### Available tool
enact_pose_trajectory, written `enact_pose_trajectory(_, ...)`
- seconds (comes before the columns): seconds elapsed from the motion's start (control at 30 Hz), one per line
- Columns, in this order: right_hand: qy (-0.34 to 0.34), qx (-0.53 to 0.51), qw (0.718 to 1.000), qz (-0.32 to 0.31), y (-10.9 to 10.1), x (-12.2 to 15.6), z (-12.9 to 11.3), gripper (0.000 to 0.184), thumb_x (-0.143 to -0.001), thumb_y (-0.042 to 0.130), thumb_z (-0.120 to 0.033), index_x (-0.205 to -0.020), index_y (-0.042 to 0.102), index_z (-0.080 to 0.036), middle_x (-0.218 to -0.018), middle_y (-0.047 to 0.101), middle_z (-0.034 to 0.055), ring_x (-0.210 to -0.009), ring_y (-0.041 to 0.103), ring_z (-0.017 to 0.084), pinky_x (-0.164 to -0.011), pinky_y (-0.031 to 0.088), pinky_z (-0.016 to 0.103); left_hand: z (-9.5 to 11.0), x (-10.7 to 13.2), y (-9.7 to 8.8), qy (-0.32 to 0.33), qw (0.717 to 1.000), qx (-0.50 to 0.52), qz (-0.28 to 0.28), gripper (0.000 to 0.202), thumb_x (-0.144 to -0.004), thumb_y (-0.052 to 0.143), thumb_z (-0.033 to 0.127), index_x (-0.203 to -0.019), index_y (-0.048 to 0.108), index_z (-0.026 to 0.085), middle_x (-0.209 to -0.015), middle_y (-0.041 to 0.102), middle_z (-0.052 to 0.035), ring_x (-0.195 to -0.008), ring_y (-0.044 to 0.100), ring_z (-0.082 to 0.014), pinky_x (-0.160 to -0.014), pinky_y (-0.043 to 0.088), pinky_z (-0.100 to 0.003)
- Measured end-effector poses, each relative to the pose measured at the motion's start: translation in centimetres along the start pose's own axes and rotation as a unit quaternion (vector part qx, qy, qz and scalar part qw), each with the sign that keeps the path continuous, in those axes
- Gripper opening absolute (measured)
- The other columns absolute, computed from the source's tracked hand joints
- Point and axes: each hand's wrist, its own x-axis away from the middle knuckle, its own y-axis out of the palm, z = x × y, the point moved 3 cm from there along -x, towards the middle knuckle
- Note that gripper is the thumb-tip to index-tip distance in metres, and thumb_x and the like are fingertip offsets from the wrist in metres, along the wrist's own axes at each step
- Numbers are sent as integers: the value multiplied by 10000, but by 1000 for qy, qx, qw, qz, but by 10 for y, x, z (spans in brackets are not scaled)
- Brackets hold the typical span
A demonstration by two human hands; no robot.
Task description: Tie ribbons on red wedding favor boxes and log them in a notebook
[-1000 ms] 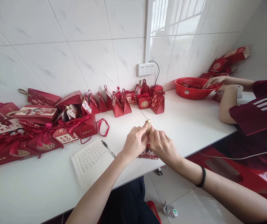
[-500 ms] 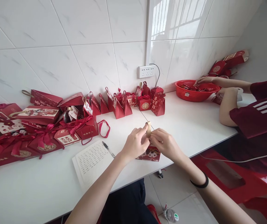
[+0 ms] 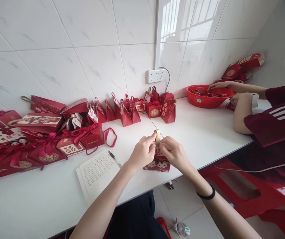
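A small red gift box with cartoon figures printed on its lower part stands near the table's front edge. From its top rises a gold ribbon loop. My left hand is closed at the box's upper left, its index finger against the loop. On the other side, my right hand pinches the box top just below the ribbon. The fingers partly hide the top of the box. A notebook with handwriting and a black pen lie to the left of my hands.
Many red gift boxes are heaped at the left, with more boxes along the wall. At the right, a co-worker's hand reaches into a red plastic basket. A red stool and a bottle stand below the table.
My right hand has shifted slightly, its fingers now lower on the box's top, so more of the printed front shows. My left hand stays by the ribbon loop.
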Motion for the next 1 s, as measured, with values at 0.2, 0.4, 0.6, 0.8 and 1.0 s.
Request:
enact_pose_trajectory(0.2,16,5,1000,11,1,2,2,145,-810,439,-217,-697,522,-179,-705,520,11,-603,495,121,-558,392,233,1,0,-1,-19,1000,22,-13,550,-777,468,149,-1319,390,96,-815,573,-51,-826,530,-186,-738,469,-291)
enact_pose_trajectory(0.4,13,10,1000,11,1,2,3,155,-814,435,-224,-682,506,-182,-703,517,10,-599,487,122,-560,389,236,1,1,-2,12,999,38,-9,507,-804,429,123,-1309,387,105,-928,548,-77,-909,517,-187,-809,465,-303)
enact_pose_trajectory(0.6,8,9,1000,12,1,3,3,152,-818,434,-232,-693,504,-183,-703,517,12,-615,491,128,-563,386,239,-1,-1,-1,19,999,34,-13,465,-822,411,123,-1287,403,113,-905,548,-74,-895,502,-188,-801,468,-310)
enact_pose_trajectory(0.8,5,0,1000,-7,0,0,4,149,-806,422,-215,-670,475,-184,-709,508,9,-603,481,124,-559,379,241,1,-2,2,-11,1000,12,9,500,-769,430,68,-1267,434,115,-931,583,-82,-927,516,-208,-810,468,-329)
enact_pose_trajectory(1.0,-3,3,1000,-6,1,1,5,139,-812,428,-217,-696,494,-181,-718,519,14,-628,496,128,-571,391,241,3,-1,1,-2,1000,-8,7,493,-780,421,84,-1272,423,115,-916,578,-77,-895,504,-204,-779,468,-325)
